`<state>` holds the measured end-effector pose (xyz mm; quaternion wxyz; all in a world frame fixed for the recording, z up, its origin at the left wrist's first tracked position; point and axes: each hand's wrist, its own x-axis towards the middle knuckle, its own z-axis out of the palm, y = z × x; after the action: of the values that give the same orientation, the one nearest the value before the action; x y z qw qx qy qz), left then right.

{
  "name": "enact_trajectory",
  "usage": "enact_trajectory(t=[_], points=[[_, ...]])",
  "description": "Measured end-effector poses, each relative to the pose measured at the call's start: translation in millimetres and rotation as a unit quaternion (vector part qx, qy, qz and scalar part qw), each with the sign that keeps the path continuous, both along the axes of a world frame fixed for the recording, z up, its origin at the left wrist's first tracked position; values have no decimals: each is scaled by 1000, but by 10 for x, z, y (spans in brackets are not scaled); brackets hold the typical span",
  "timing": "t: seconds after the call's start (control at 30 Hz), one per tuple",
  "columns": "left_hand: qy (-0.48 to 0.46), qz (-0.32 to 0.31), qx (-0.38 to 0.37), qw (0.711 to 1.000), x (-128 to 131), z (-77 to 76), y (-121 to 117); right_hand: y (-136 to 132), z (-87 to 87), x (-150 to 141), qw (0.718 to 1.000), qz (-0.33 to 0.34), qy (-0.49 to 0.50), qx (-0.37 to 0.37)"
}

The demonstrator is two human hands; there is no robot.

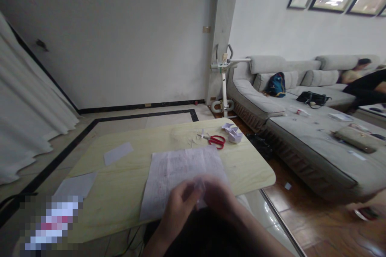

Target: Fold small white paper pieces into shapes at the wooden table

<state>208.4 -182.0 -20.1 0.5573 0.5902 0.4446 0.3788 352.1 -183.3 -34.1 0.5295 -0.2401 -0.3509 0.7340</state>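
My left hand [181,200] and my right hand [217,193] meet over the near edge of a large creased sheet of paper [177,168] with faint print on it. Between the fingers of both is a small whitish piece [199,186], perhaps folded paper; blur hides its exact kind. The fingers of both hands are bent closed around it. Beyond the sheet lie scissors [217,141] with red handles, beside thin paper scraps [196,138]. Folded white paper shapes [234,133] stand at the table's far right corner.
The pale wooden table [120,192] carries two more white sheets, one a small slip [118,153], the other a larger sheet [75,185] at the left edge. A grey sofa [316,128] with bags runs along the right; a person [366,84] reclines there. An exercise machine [224,84] stands behind.
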Motion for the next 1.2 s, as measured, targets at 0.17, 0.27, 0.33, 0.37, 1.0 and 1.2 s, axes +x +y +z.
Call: enact_trajectory(t=[0.17,0.27,0.33,0.37,1.0,1.2], points=[[8,2,9,1000,-9,-1,3,-4,30,10,1000,17,-15,-2],[13,-5,17,1000,-4,10,-11,9,-26,39,1000,-3,-28,6],[7,-3,13,1000,-1,16,-15,19,-54,48,999,-32,-37,12],[4,0,9,1000,-1,17,-14,22,-56,48,998,-38,-42,14],[-13,-7,-11,1000,3,-2,9,-29,118,6,999,35,-5,-26],[-31,-17,-70,997,-10,-27,23,-45,142,3,999,33,-14,-20]])
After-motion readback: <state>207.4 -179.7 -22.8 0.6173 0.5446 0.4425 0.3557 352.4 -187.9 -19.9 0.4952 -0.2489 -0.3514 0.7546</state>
